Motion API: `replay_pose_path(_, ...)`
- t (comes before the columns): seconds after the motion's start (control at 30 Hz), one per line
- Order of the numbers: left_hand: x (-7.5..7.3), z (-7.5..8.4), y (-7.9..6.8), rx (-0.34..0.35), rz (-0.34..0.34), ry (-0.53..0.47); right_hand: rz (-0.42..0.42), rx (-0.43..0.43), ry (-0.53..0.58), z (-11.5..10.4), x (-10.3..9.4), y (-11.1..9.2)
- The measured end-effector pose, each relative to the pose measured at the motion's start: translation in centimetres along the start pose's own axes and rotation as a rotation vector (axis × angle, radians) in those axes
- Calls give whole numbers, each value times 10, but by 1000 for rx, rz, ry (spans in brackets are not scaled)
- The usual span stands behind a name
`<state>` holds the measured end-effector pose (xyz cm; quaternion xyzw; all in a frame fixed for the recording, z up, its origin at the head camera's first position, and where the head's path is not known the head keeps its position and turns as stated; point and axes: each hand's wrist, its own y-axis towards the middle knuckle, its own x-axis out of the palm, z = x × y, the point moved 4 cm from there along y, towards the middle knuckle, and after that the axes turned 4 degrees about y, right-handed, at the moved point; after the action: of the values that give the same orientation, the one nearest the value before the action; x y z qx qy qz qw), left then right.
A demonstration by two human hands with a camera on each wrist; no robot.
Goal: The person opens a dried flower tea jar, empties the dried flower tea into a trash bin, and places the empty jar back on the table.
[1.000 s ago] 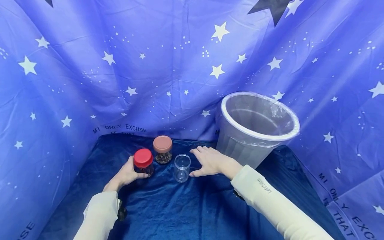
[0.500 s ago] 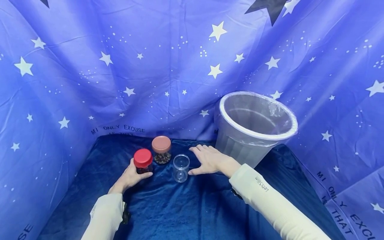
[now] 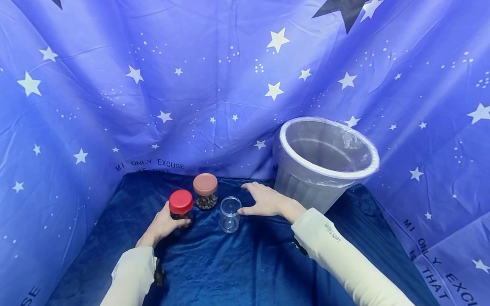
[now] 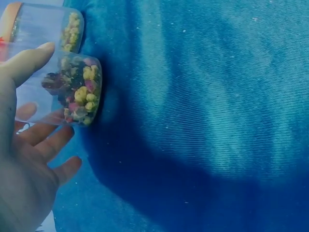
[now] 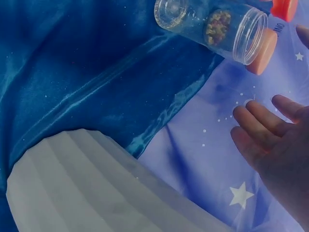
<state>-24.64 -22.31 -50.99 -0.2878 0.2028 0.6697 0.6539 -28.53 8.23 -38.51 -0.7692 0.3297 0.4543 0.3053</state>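
My left hand (image 3: pixel 161 225) holds a clear jar with a red lid (image 3: pixel 181 202), thumb in front and fingers behind. Through its wall (image 4: pixel 81 92) show yellow, pink and dark dried pieces, like dried flowers. Just behind it stands a second jar (image 3: pixel 206 201) with a salmon-pink lid and small dried buds inside. To the right, a lidless clear jar (image 3: pixel 230 221) stands upright on the blue cloth. My right hand (image 3: pixel 268 201) hovers beside this jar with fingers extended and spread, the thumb tip overlapping its upper right side. No object lies in the right palm (image 5: pixel 285 150).
A tall grey-white bin (image 3: pixel 306 191) with a clear plastic liner stands behind my right hand, at the back right. Dark blue velvety cloth (image 3: pixel 229 272) covers the table. A purple-blue curtain (image 3: pixel 214 85) with stars hangs around the back and sides.
My right hand has risen slightly, and its thumb has come over the lidless jar's upper side. My left thumb has shifted a little on the red-lidded jar. The jars stay in place.
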Motion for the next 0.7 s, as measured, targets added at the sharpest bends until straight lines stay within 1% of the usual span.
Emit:
replay_pose_path(0.1, -3, 3, 0, -10, -1, 12, 4, 6, 27, 3, 0, 0)
replay_pose_path(0.2, -8, 4, 1, -14, 0, -2, 16, 2, 1, 5, 1, 3)
replay_pose_path(0.33, -19, 6, 1, 19, 10, -35, 39, -7, -103, 4, 1, 7)
replay_pose_path(0.47, -28, 10, 0, 67, 1, -74, 59, -30, -207, -1, 1, 8)
replay_pose_path(0.63, -39, 17, -3, 135, -48, -132, 74, -73, -305, -6, 1, 8)
replay_pose_path(0.7, -41, 20, -3, 140, -80, -141, 77, -85, -333, -7, 1, 7)
